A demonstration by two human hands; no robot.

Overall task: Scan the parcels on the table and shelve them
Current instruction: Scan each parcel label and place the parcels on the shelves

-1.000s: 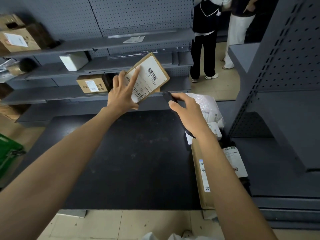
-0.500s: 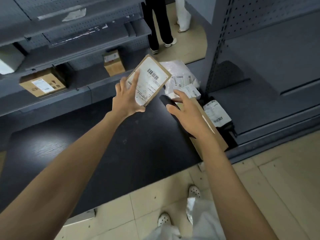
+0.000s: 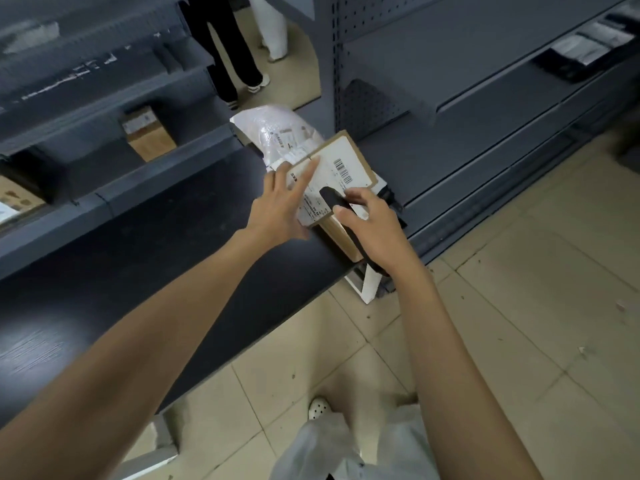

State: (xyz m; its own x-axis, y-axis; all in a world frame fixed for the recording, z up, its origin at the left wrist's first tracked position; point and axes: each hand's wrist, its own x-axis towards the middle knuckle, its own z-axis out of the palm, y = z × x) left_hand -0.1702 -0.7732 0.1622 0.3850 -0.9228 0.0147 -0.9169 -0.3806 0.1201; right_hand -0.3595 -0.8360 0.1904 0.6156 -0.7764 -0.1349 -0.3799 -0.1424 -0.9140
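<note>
The left hand [image 3: 280, 209] holds a flat parcel [image 3: 349, 157] label-up above the table's [image 3: 138, 271] right end, index finger straight along the label and thumb beneath. The right hand [image 3: 372, 233] grips a black scanner [image 3: 333, 201], fingers curled round it, its head just over the label. A white bag [image 3: 277, 131] and a box [image 3: 341, 237] lie on the table below.

Open room over table [image 3: 138, 265] L side; parcel pile [image 3: 277, 133] + shelf upright [image 3: 335, 64] at R end.

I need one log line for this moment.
left hand: holds flat parcel | right hand: grips scanner over its label | status: not shelved
</note>
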